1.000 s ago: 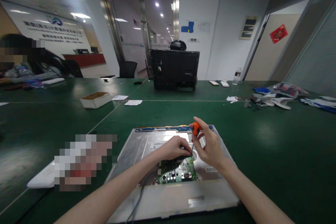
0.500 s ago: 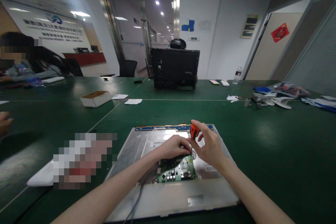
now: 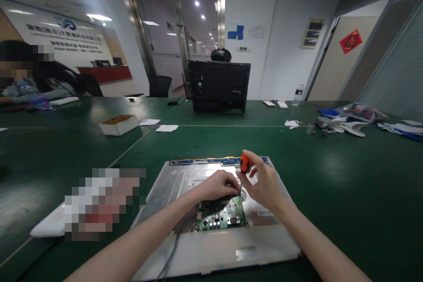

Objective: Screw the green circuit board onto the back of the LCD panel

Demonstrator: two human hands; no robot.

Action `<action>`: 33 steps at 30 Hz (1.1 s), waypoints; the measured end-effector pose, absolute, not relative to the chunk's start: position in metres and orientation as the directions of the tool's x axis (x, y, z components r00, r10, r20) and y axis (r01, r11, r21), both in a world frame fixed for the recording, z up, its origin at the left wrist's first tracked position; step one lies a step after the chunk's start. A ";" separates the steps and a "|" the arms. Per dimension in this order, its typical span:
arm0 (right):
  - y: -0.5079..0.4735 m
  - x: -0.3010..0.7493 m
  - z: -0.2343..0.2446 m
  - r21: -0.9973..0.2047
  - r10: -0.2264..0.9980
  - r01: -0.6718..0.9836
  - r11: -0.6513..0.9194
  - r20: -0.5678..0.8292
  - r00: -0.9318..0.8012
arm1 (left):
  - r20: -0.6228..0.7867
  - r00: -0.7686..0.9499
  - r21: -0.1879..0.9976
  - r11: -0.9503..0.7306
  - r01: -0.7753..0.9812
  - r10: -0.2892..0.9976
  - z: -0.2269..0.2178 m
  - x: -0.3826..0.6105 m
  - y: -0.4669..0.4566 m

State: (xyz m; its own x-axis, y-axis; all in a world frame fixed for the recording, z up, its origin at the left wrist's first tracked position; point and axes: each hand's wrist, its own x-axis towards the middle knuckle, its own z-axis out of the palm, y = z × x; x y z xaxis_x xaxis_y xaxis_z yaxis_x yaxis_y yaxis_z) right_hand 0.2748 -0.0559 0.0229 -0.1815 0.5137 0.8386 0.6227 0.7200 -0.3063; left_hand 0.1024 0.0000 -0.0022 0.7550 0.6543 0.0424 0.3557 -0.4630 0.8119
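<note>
The right hand (image 3: 266, 185) grips an orange-and-black-handled screwdriver (image 3: 245, 164), shaft near-upright, green circuit board (image 3: 228, 217) below; left hand (image 3: 216, 186) beside the shaft, hold unclear.

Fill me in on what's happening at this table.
A person's right hand holds an orange-and-black screwdriver nearly upright, its tip near the far right corner of a green circuit board. The left hand is close beside the tip. The board lies on a metal panel on the green table.

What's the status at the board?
Right hand: gripping orange screwdriver, shaft down. Left hand: close beside shaft. Circuit board: on metal panel, partly hidden by left hand.
</note>
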 end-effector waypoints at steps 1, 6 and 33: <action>-0.055 0.275 0.023 -0.302 0.508 0.616 0.727 0.840 -0.188 | 0.041 0.753 0.811 -0.463 0.359 0.656 -0.002 0.103 0.000; -0.056 0.276 0.023 -0.301 0.512 0.611 0.732 0.835 -0.202 | 0.057 0.755 0.809 -0.474 0.349 0.654 0.001 0.103 -0.001; -0.060 0.277 0.024 -0.298 0.518 0.611 0.734 0.827 -0.219 | 0.052 0.756 0.808 -0.473 0.352 0.652 0.004 0.104 -0.004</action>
